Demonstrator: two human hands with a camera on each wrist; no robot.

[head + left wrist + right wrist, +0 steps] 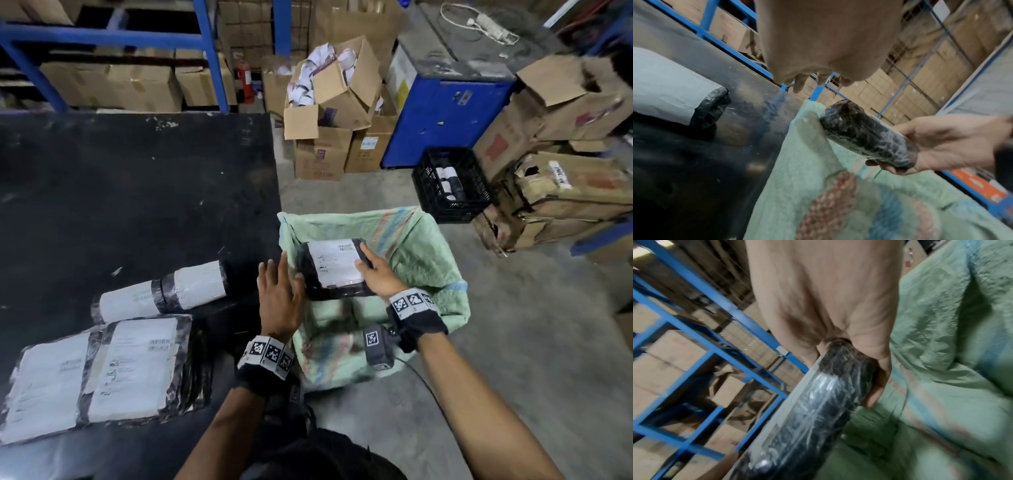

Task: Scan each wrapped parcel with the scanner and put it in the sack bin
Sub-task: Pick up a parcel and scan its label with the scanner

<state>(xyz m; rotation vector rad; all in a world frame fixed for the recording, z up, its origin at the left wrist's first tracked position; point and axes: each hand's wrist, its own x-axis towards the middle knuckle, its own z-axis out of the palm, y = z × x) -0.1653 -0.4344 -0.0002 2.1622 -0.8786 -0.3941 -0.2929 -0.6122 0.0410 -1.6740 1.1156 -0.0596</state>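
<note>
My right hand (376, 270) grips a black-wrapped parcel (335, 267) with a white label by its right end and holds it over the open green sack bin (421, 253). The left wrist view shows the parcel (865, 134) end-on, the right hand's (941, 142) fingers curled under it and the thumb on top. My left hand (279, 294) hovers just left of it with straight fingers, holding nothing and apart from the parcel. Several more wrapped parcels lie on the black table (137, 188): a rolled one (161, 294) and flat ones (102, 377). I cannot make out a scanner.
A black plastic crate (448, 185) stands on the concrete floor behind the sack. Cardboard boxes (329, 102), a blue cabinet (445, 113) and worn cartons (555, 198) crowd the back and right. Blue racking (205, 51) runs behind the table.
</note>
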